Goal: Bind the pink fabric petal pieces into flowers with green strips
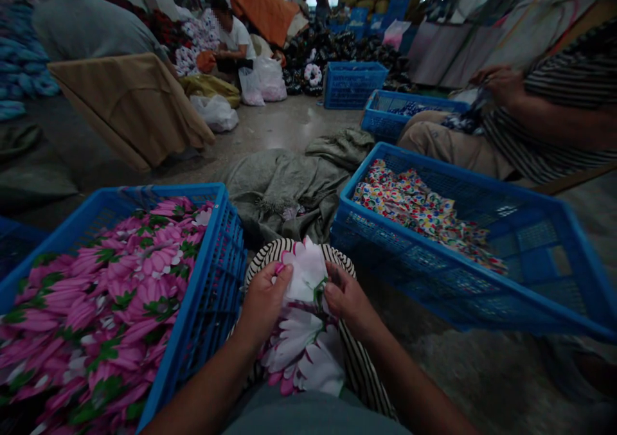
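A white and pink petal-shaped fabric piece (306,269) with a green part at its right side is stretched between my two hands above my lap. My left hand (268,297) pinches its left edge, thumb on top. On the right edge, my right hand (348,297) has its fingers closed near the green part. More white and pink petal pieces (308,351) lie on the black-and-white striped cloth (359,364) over my lap, just below both hands.
Left stands a blue crate (224,197) of pink and green fabric flowers; right, a blue crate (463,248) with colourful patterned cloth. A grey-green sack (289,178) lies ahead between them. A person in stripes (554,94) sits at right; others sit farther back.
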Motion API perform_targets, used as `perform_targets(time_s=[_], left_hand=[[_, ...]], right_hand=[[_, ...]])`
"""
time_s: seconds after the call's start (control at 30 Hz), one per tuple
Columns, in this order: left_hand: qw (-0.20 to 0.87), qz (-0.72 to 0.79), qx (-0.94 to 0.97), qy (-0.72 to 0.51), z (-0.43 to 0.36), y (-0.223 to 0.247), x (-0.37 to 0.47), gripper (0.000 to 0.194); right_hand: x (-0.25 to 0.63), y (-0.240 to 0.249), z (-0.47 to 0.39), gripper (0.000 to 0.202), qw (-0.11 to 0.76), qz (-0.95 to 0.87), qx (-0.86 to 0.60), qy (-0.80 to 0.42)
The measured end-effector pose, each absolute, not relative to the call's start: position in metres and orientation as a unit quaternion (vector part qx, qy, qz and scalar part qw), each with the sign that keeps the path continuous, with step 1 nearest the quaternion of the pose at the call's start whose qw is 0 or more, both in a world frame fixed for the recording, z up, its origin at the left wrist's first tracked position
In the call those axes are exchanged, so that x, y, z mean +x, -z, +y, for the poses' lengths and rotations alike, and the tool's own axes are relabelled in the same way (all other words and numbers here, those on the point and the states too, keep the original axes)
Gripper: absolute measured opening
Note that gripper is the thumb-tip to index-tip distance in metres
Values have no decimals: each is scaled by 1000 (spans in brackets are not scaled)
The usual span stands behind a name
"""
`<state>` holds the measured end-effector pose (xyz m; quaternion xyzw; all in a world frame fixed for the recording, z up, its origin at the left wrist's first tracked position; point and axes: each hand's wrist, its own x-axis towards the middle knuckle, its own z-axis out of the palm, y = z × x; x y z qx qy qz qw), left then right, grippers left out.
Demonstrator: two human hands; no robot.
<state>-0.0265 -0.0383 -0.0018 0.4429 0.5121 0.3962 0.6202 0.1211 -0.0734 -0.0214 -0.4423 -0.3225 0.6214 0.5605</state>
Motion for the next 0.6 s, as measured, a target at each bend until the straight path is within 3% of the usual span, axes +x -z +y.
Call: perform_targets(time_s=[0.2, 0.33, 0.43, 0.6], left_hand=[[769, 405, 256, -423, -39, -17, -19, 21], [832, 365, 236, -345, -36, -25, -27, 24], [834, 363, 254, -329, -36, -29, -23, 22], [759, 407, 229, -454, -43, -33, -5, 17]], right_hand=[[115, 16, -69, 31, 604, -201, -439, -635], [124, 10, -73, 32, 548, -297, -426, -656], [128, 3, -69, 32, 521, -342, -406, -668], [126, -2, -62, 36, 594, -296, -380, -644]])
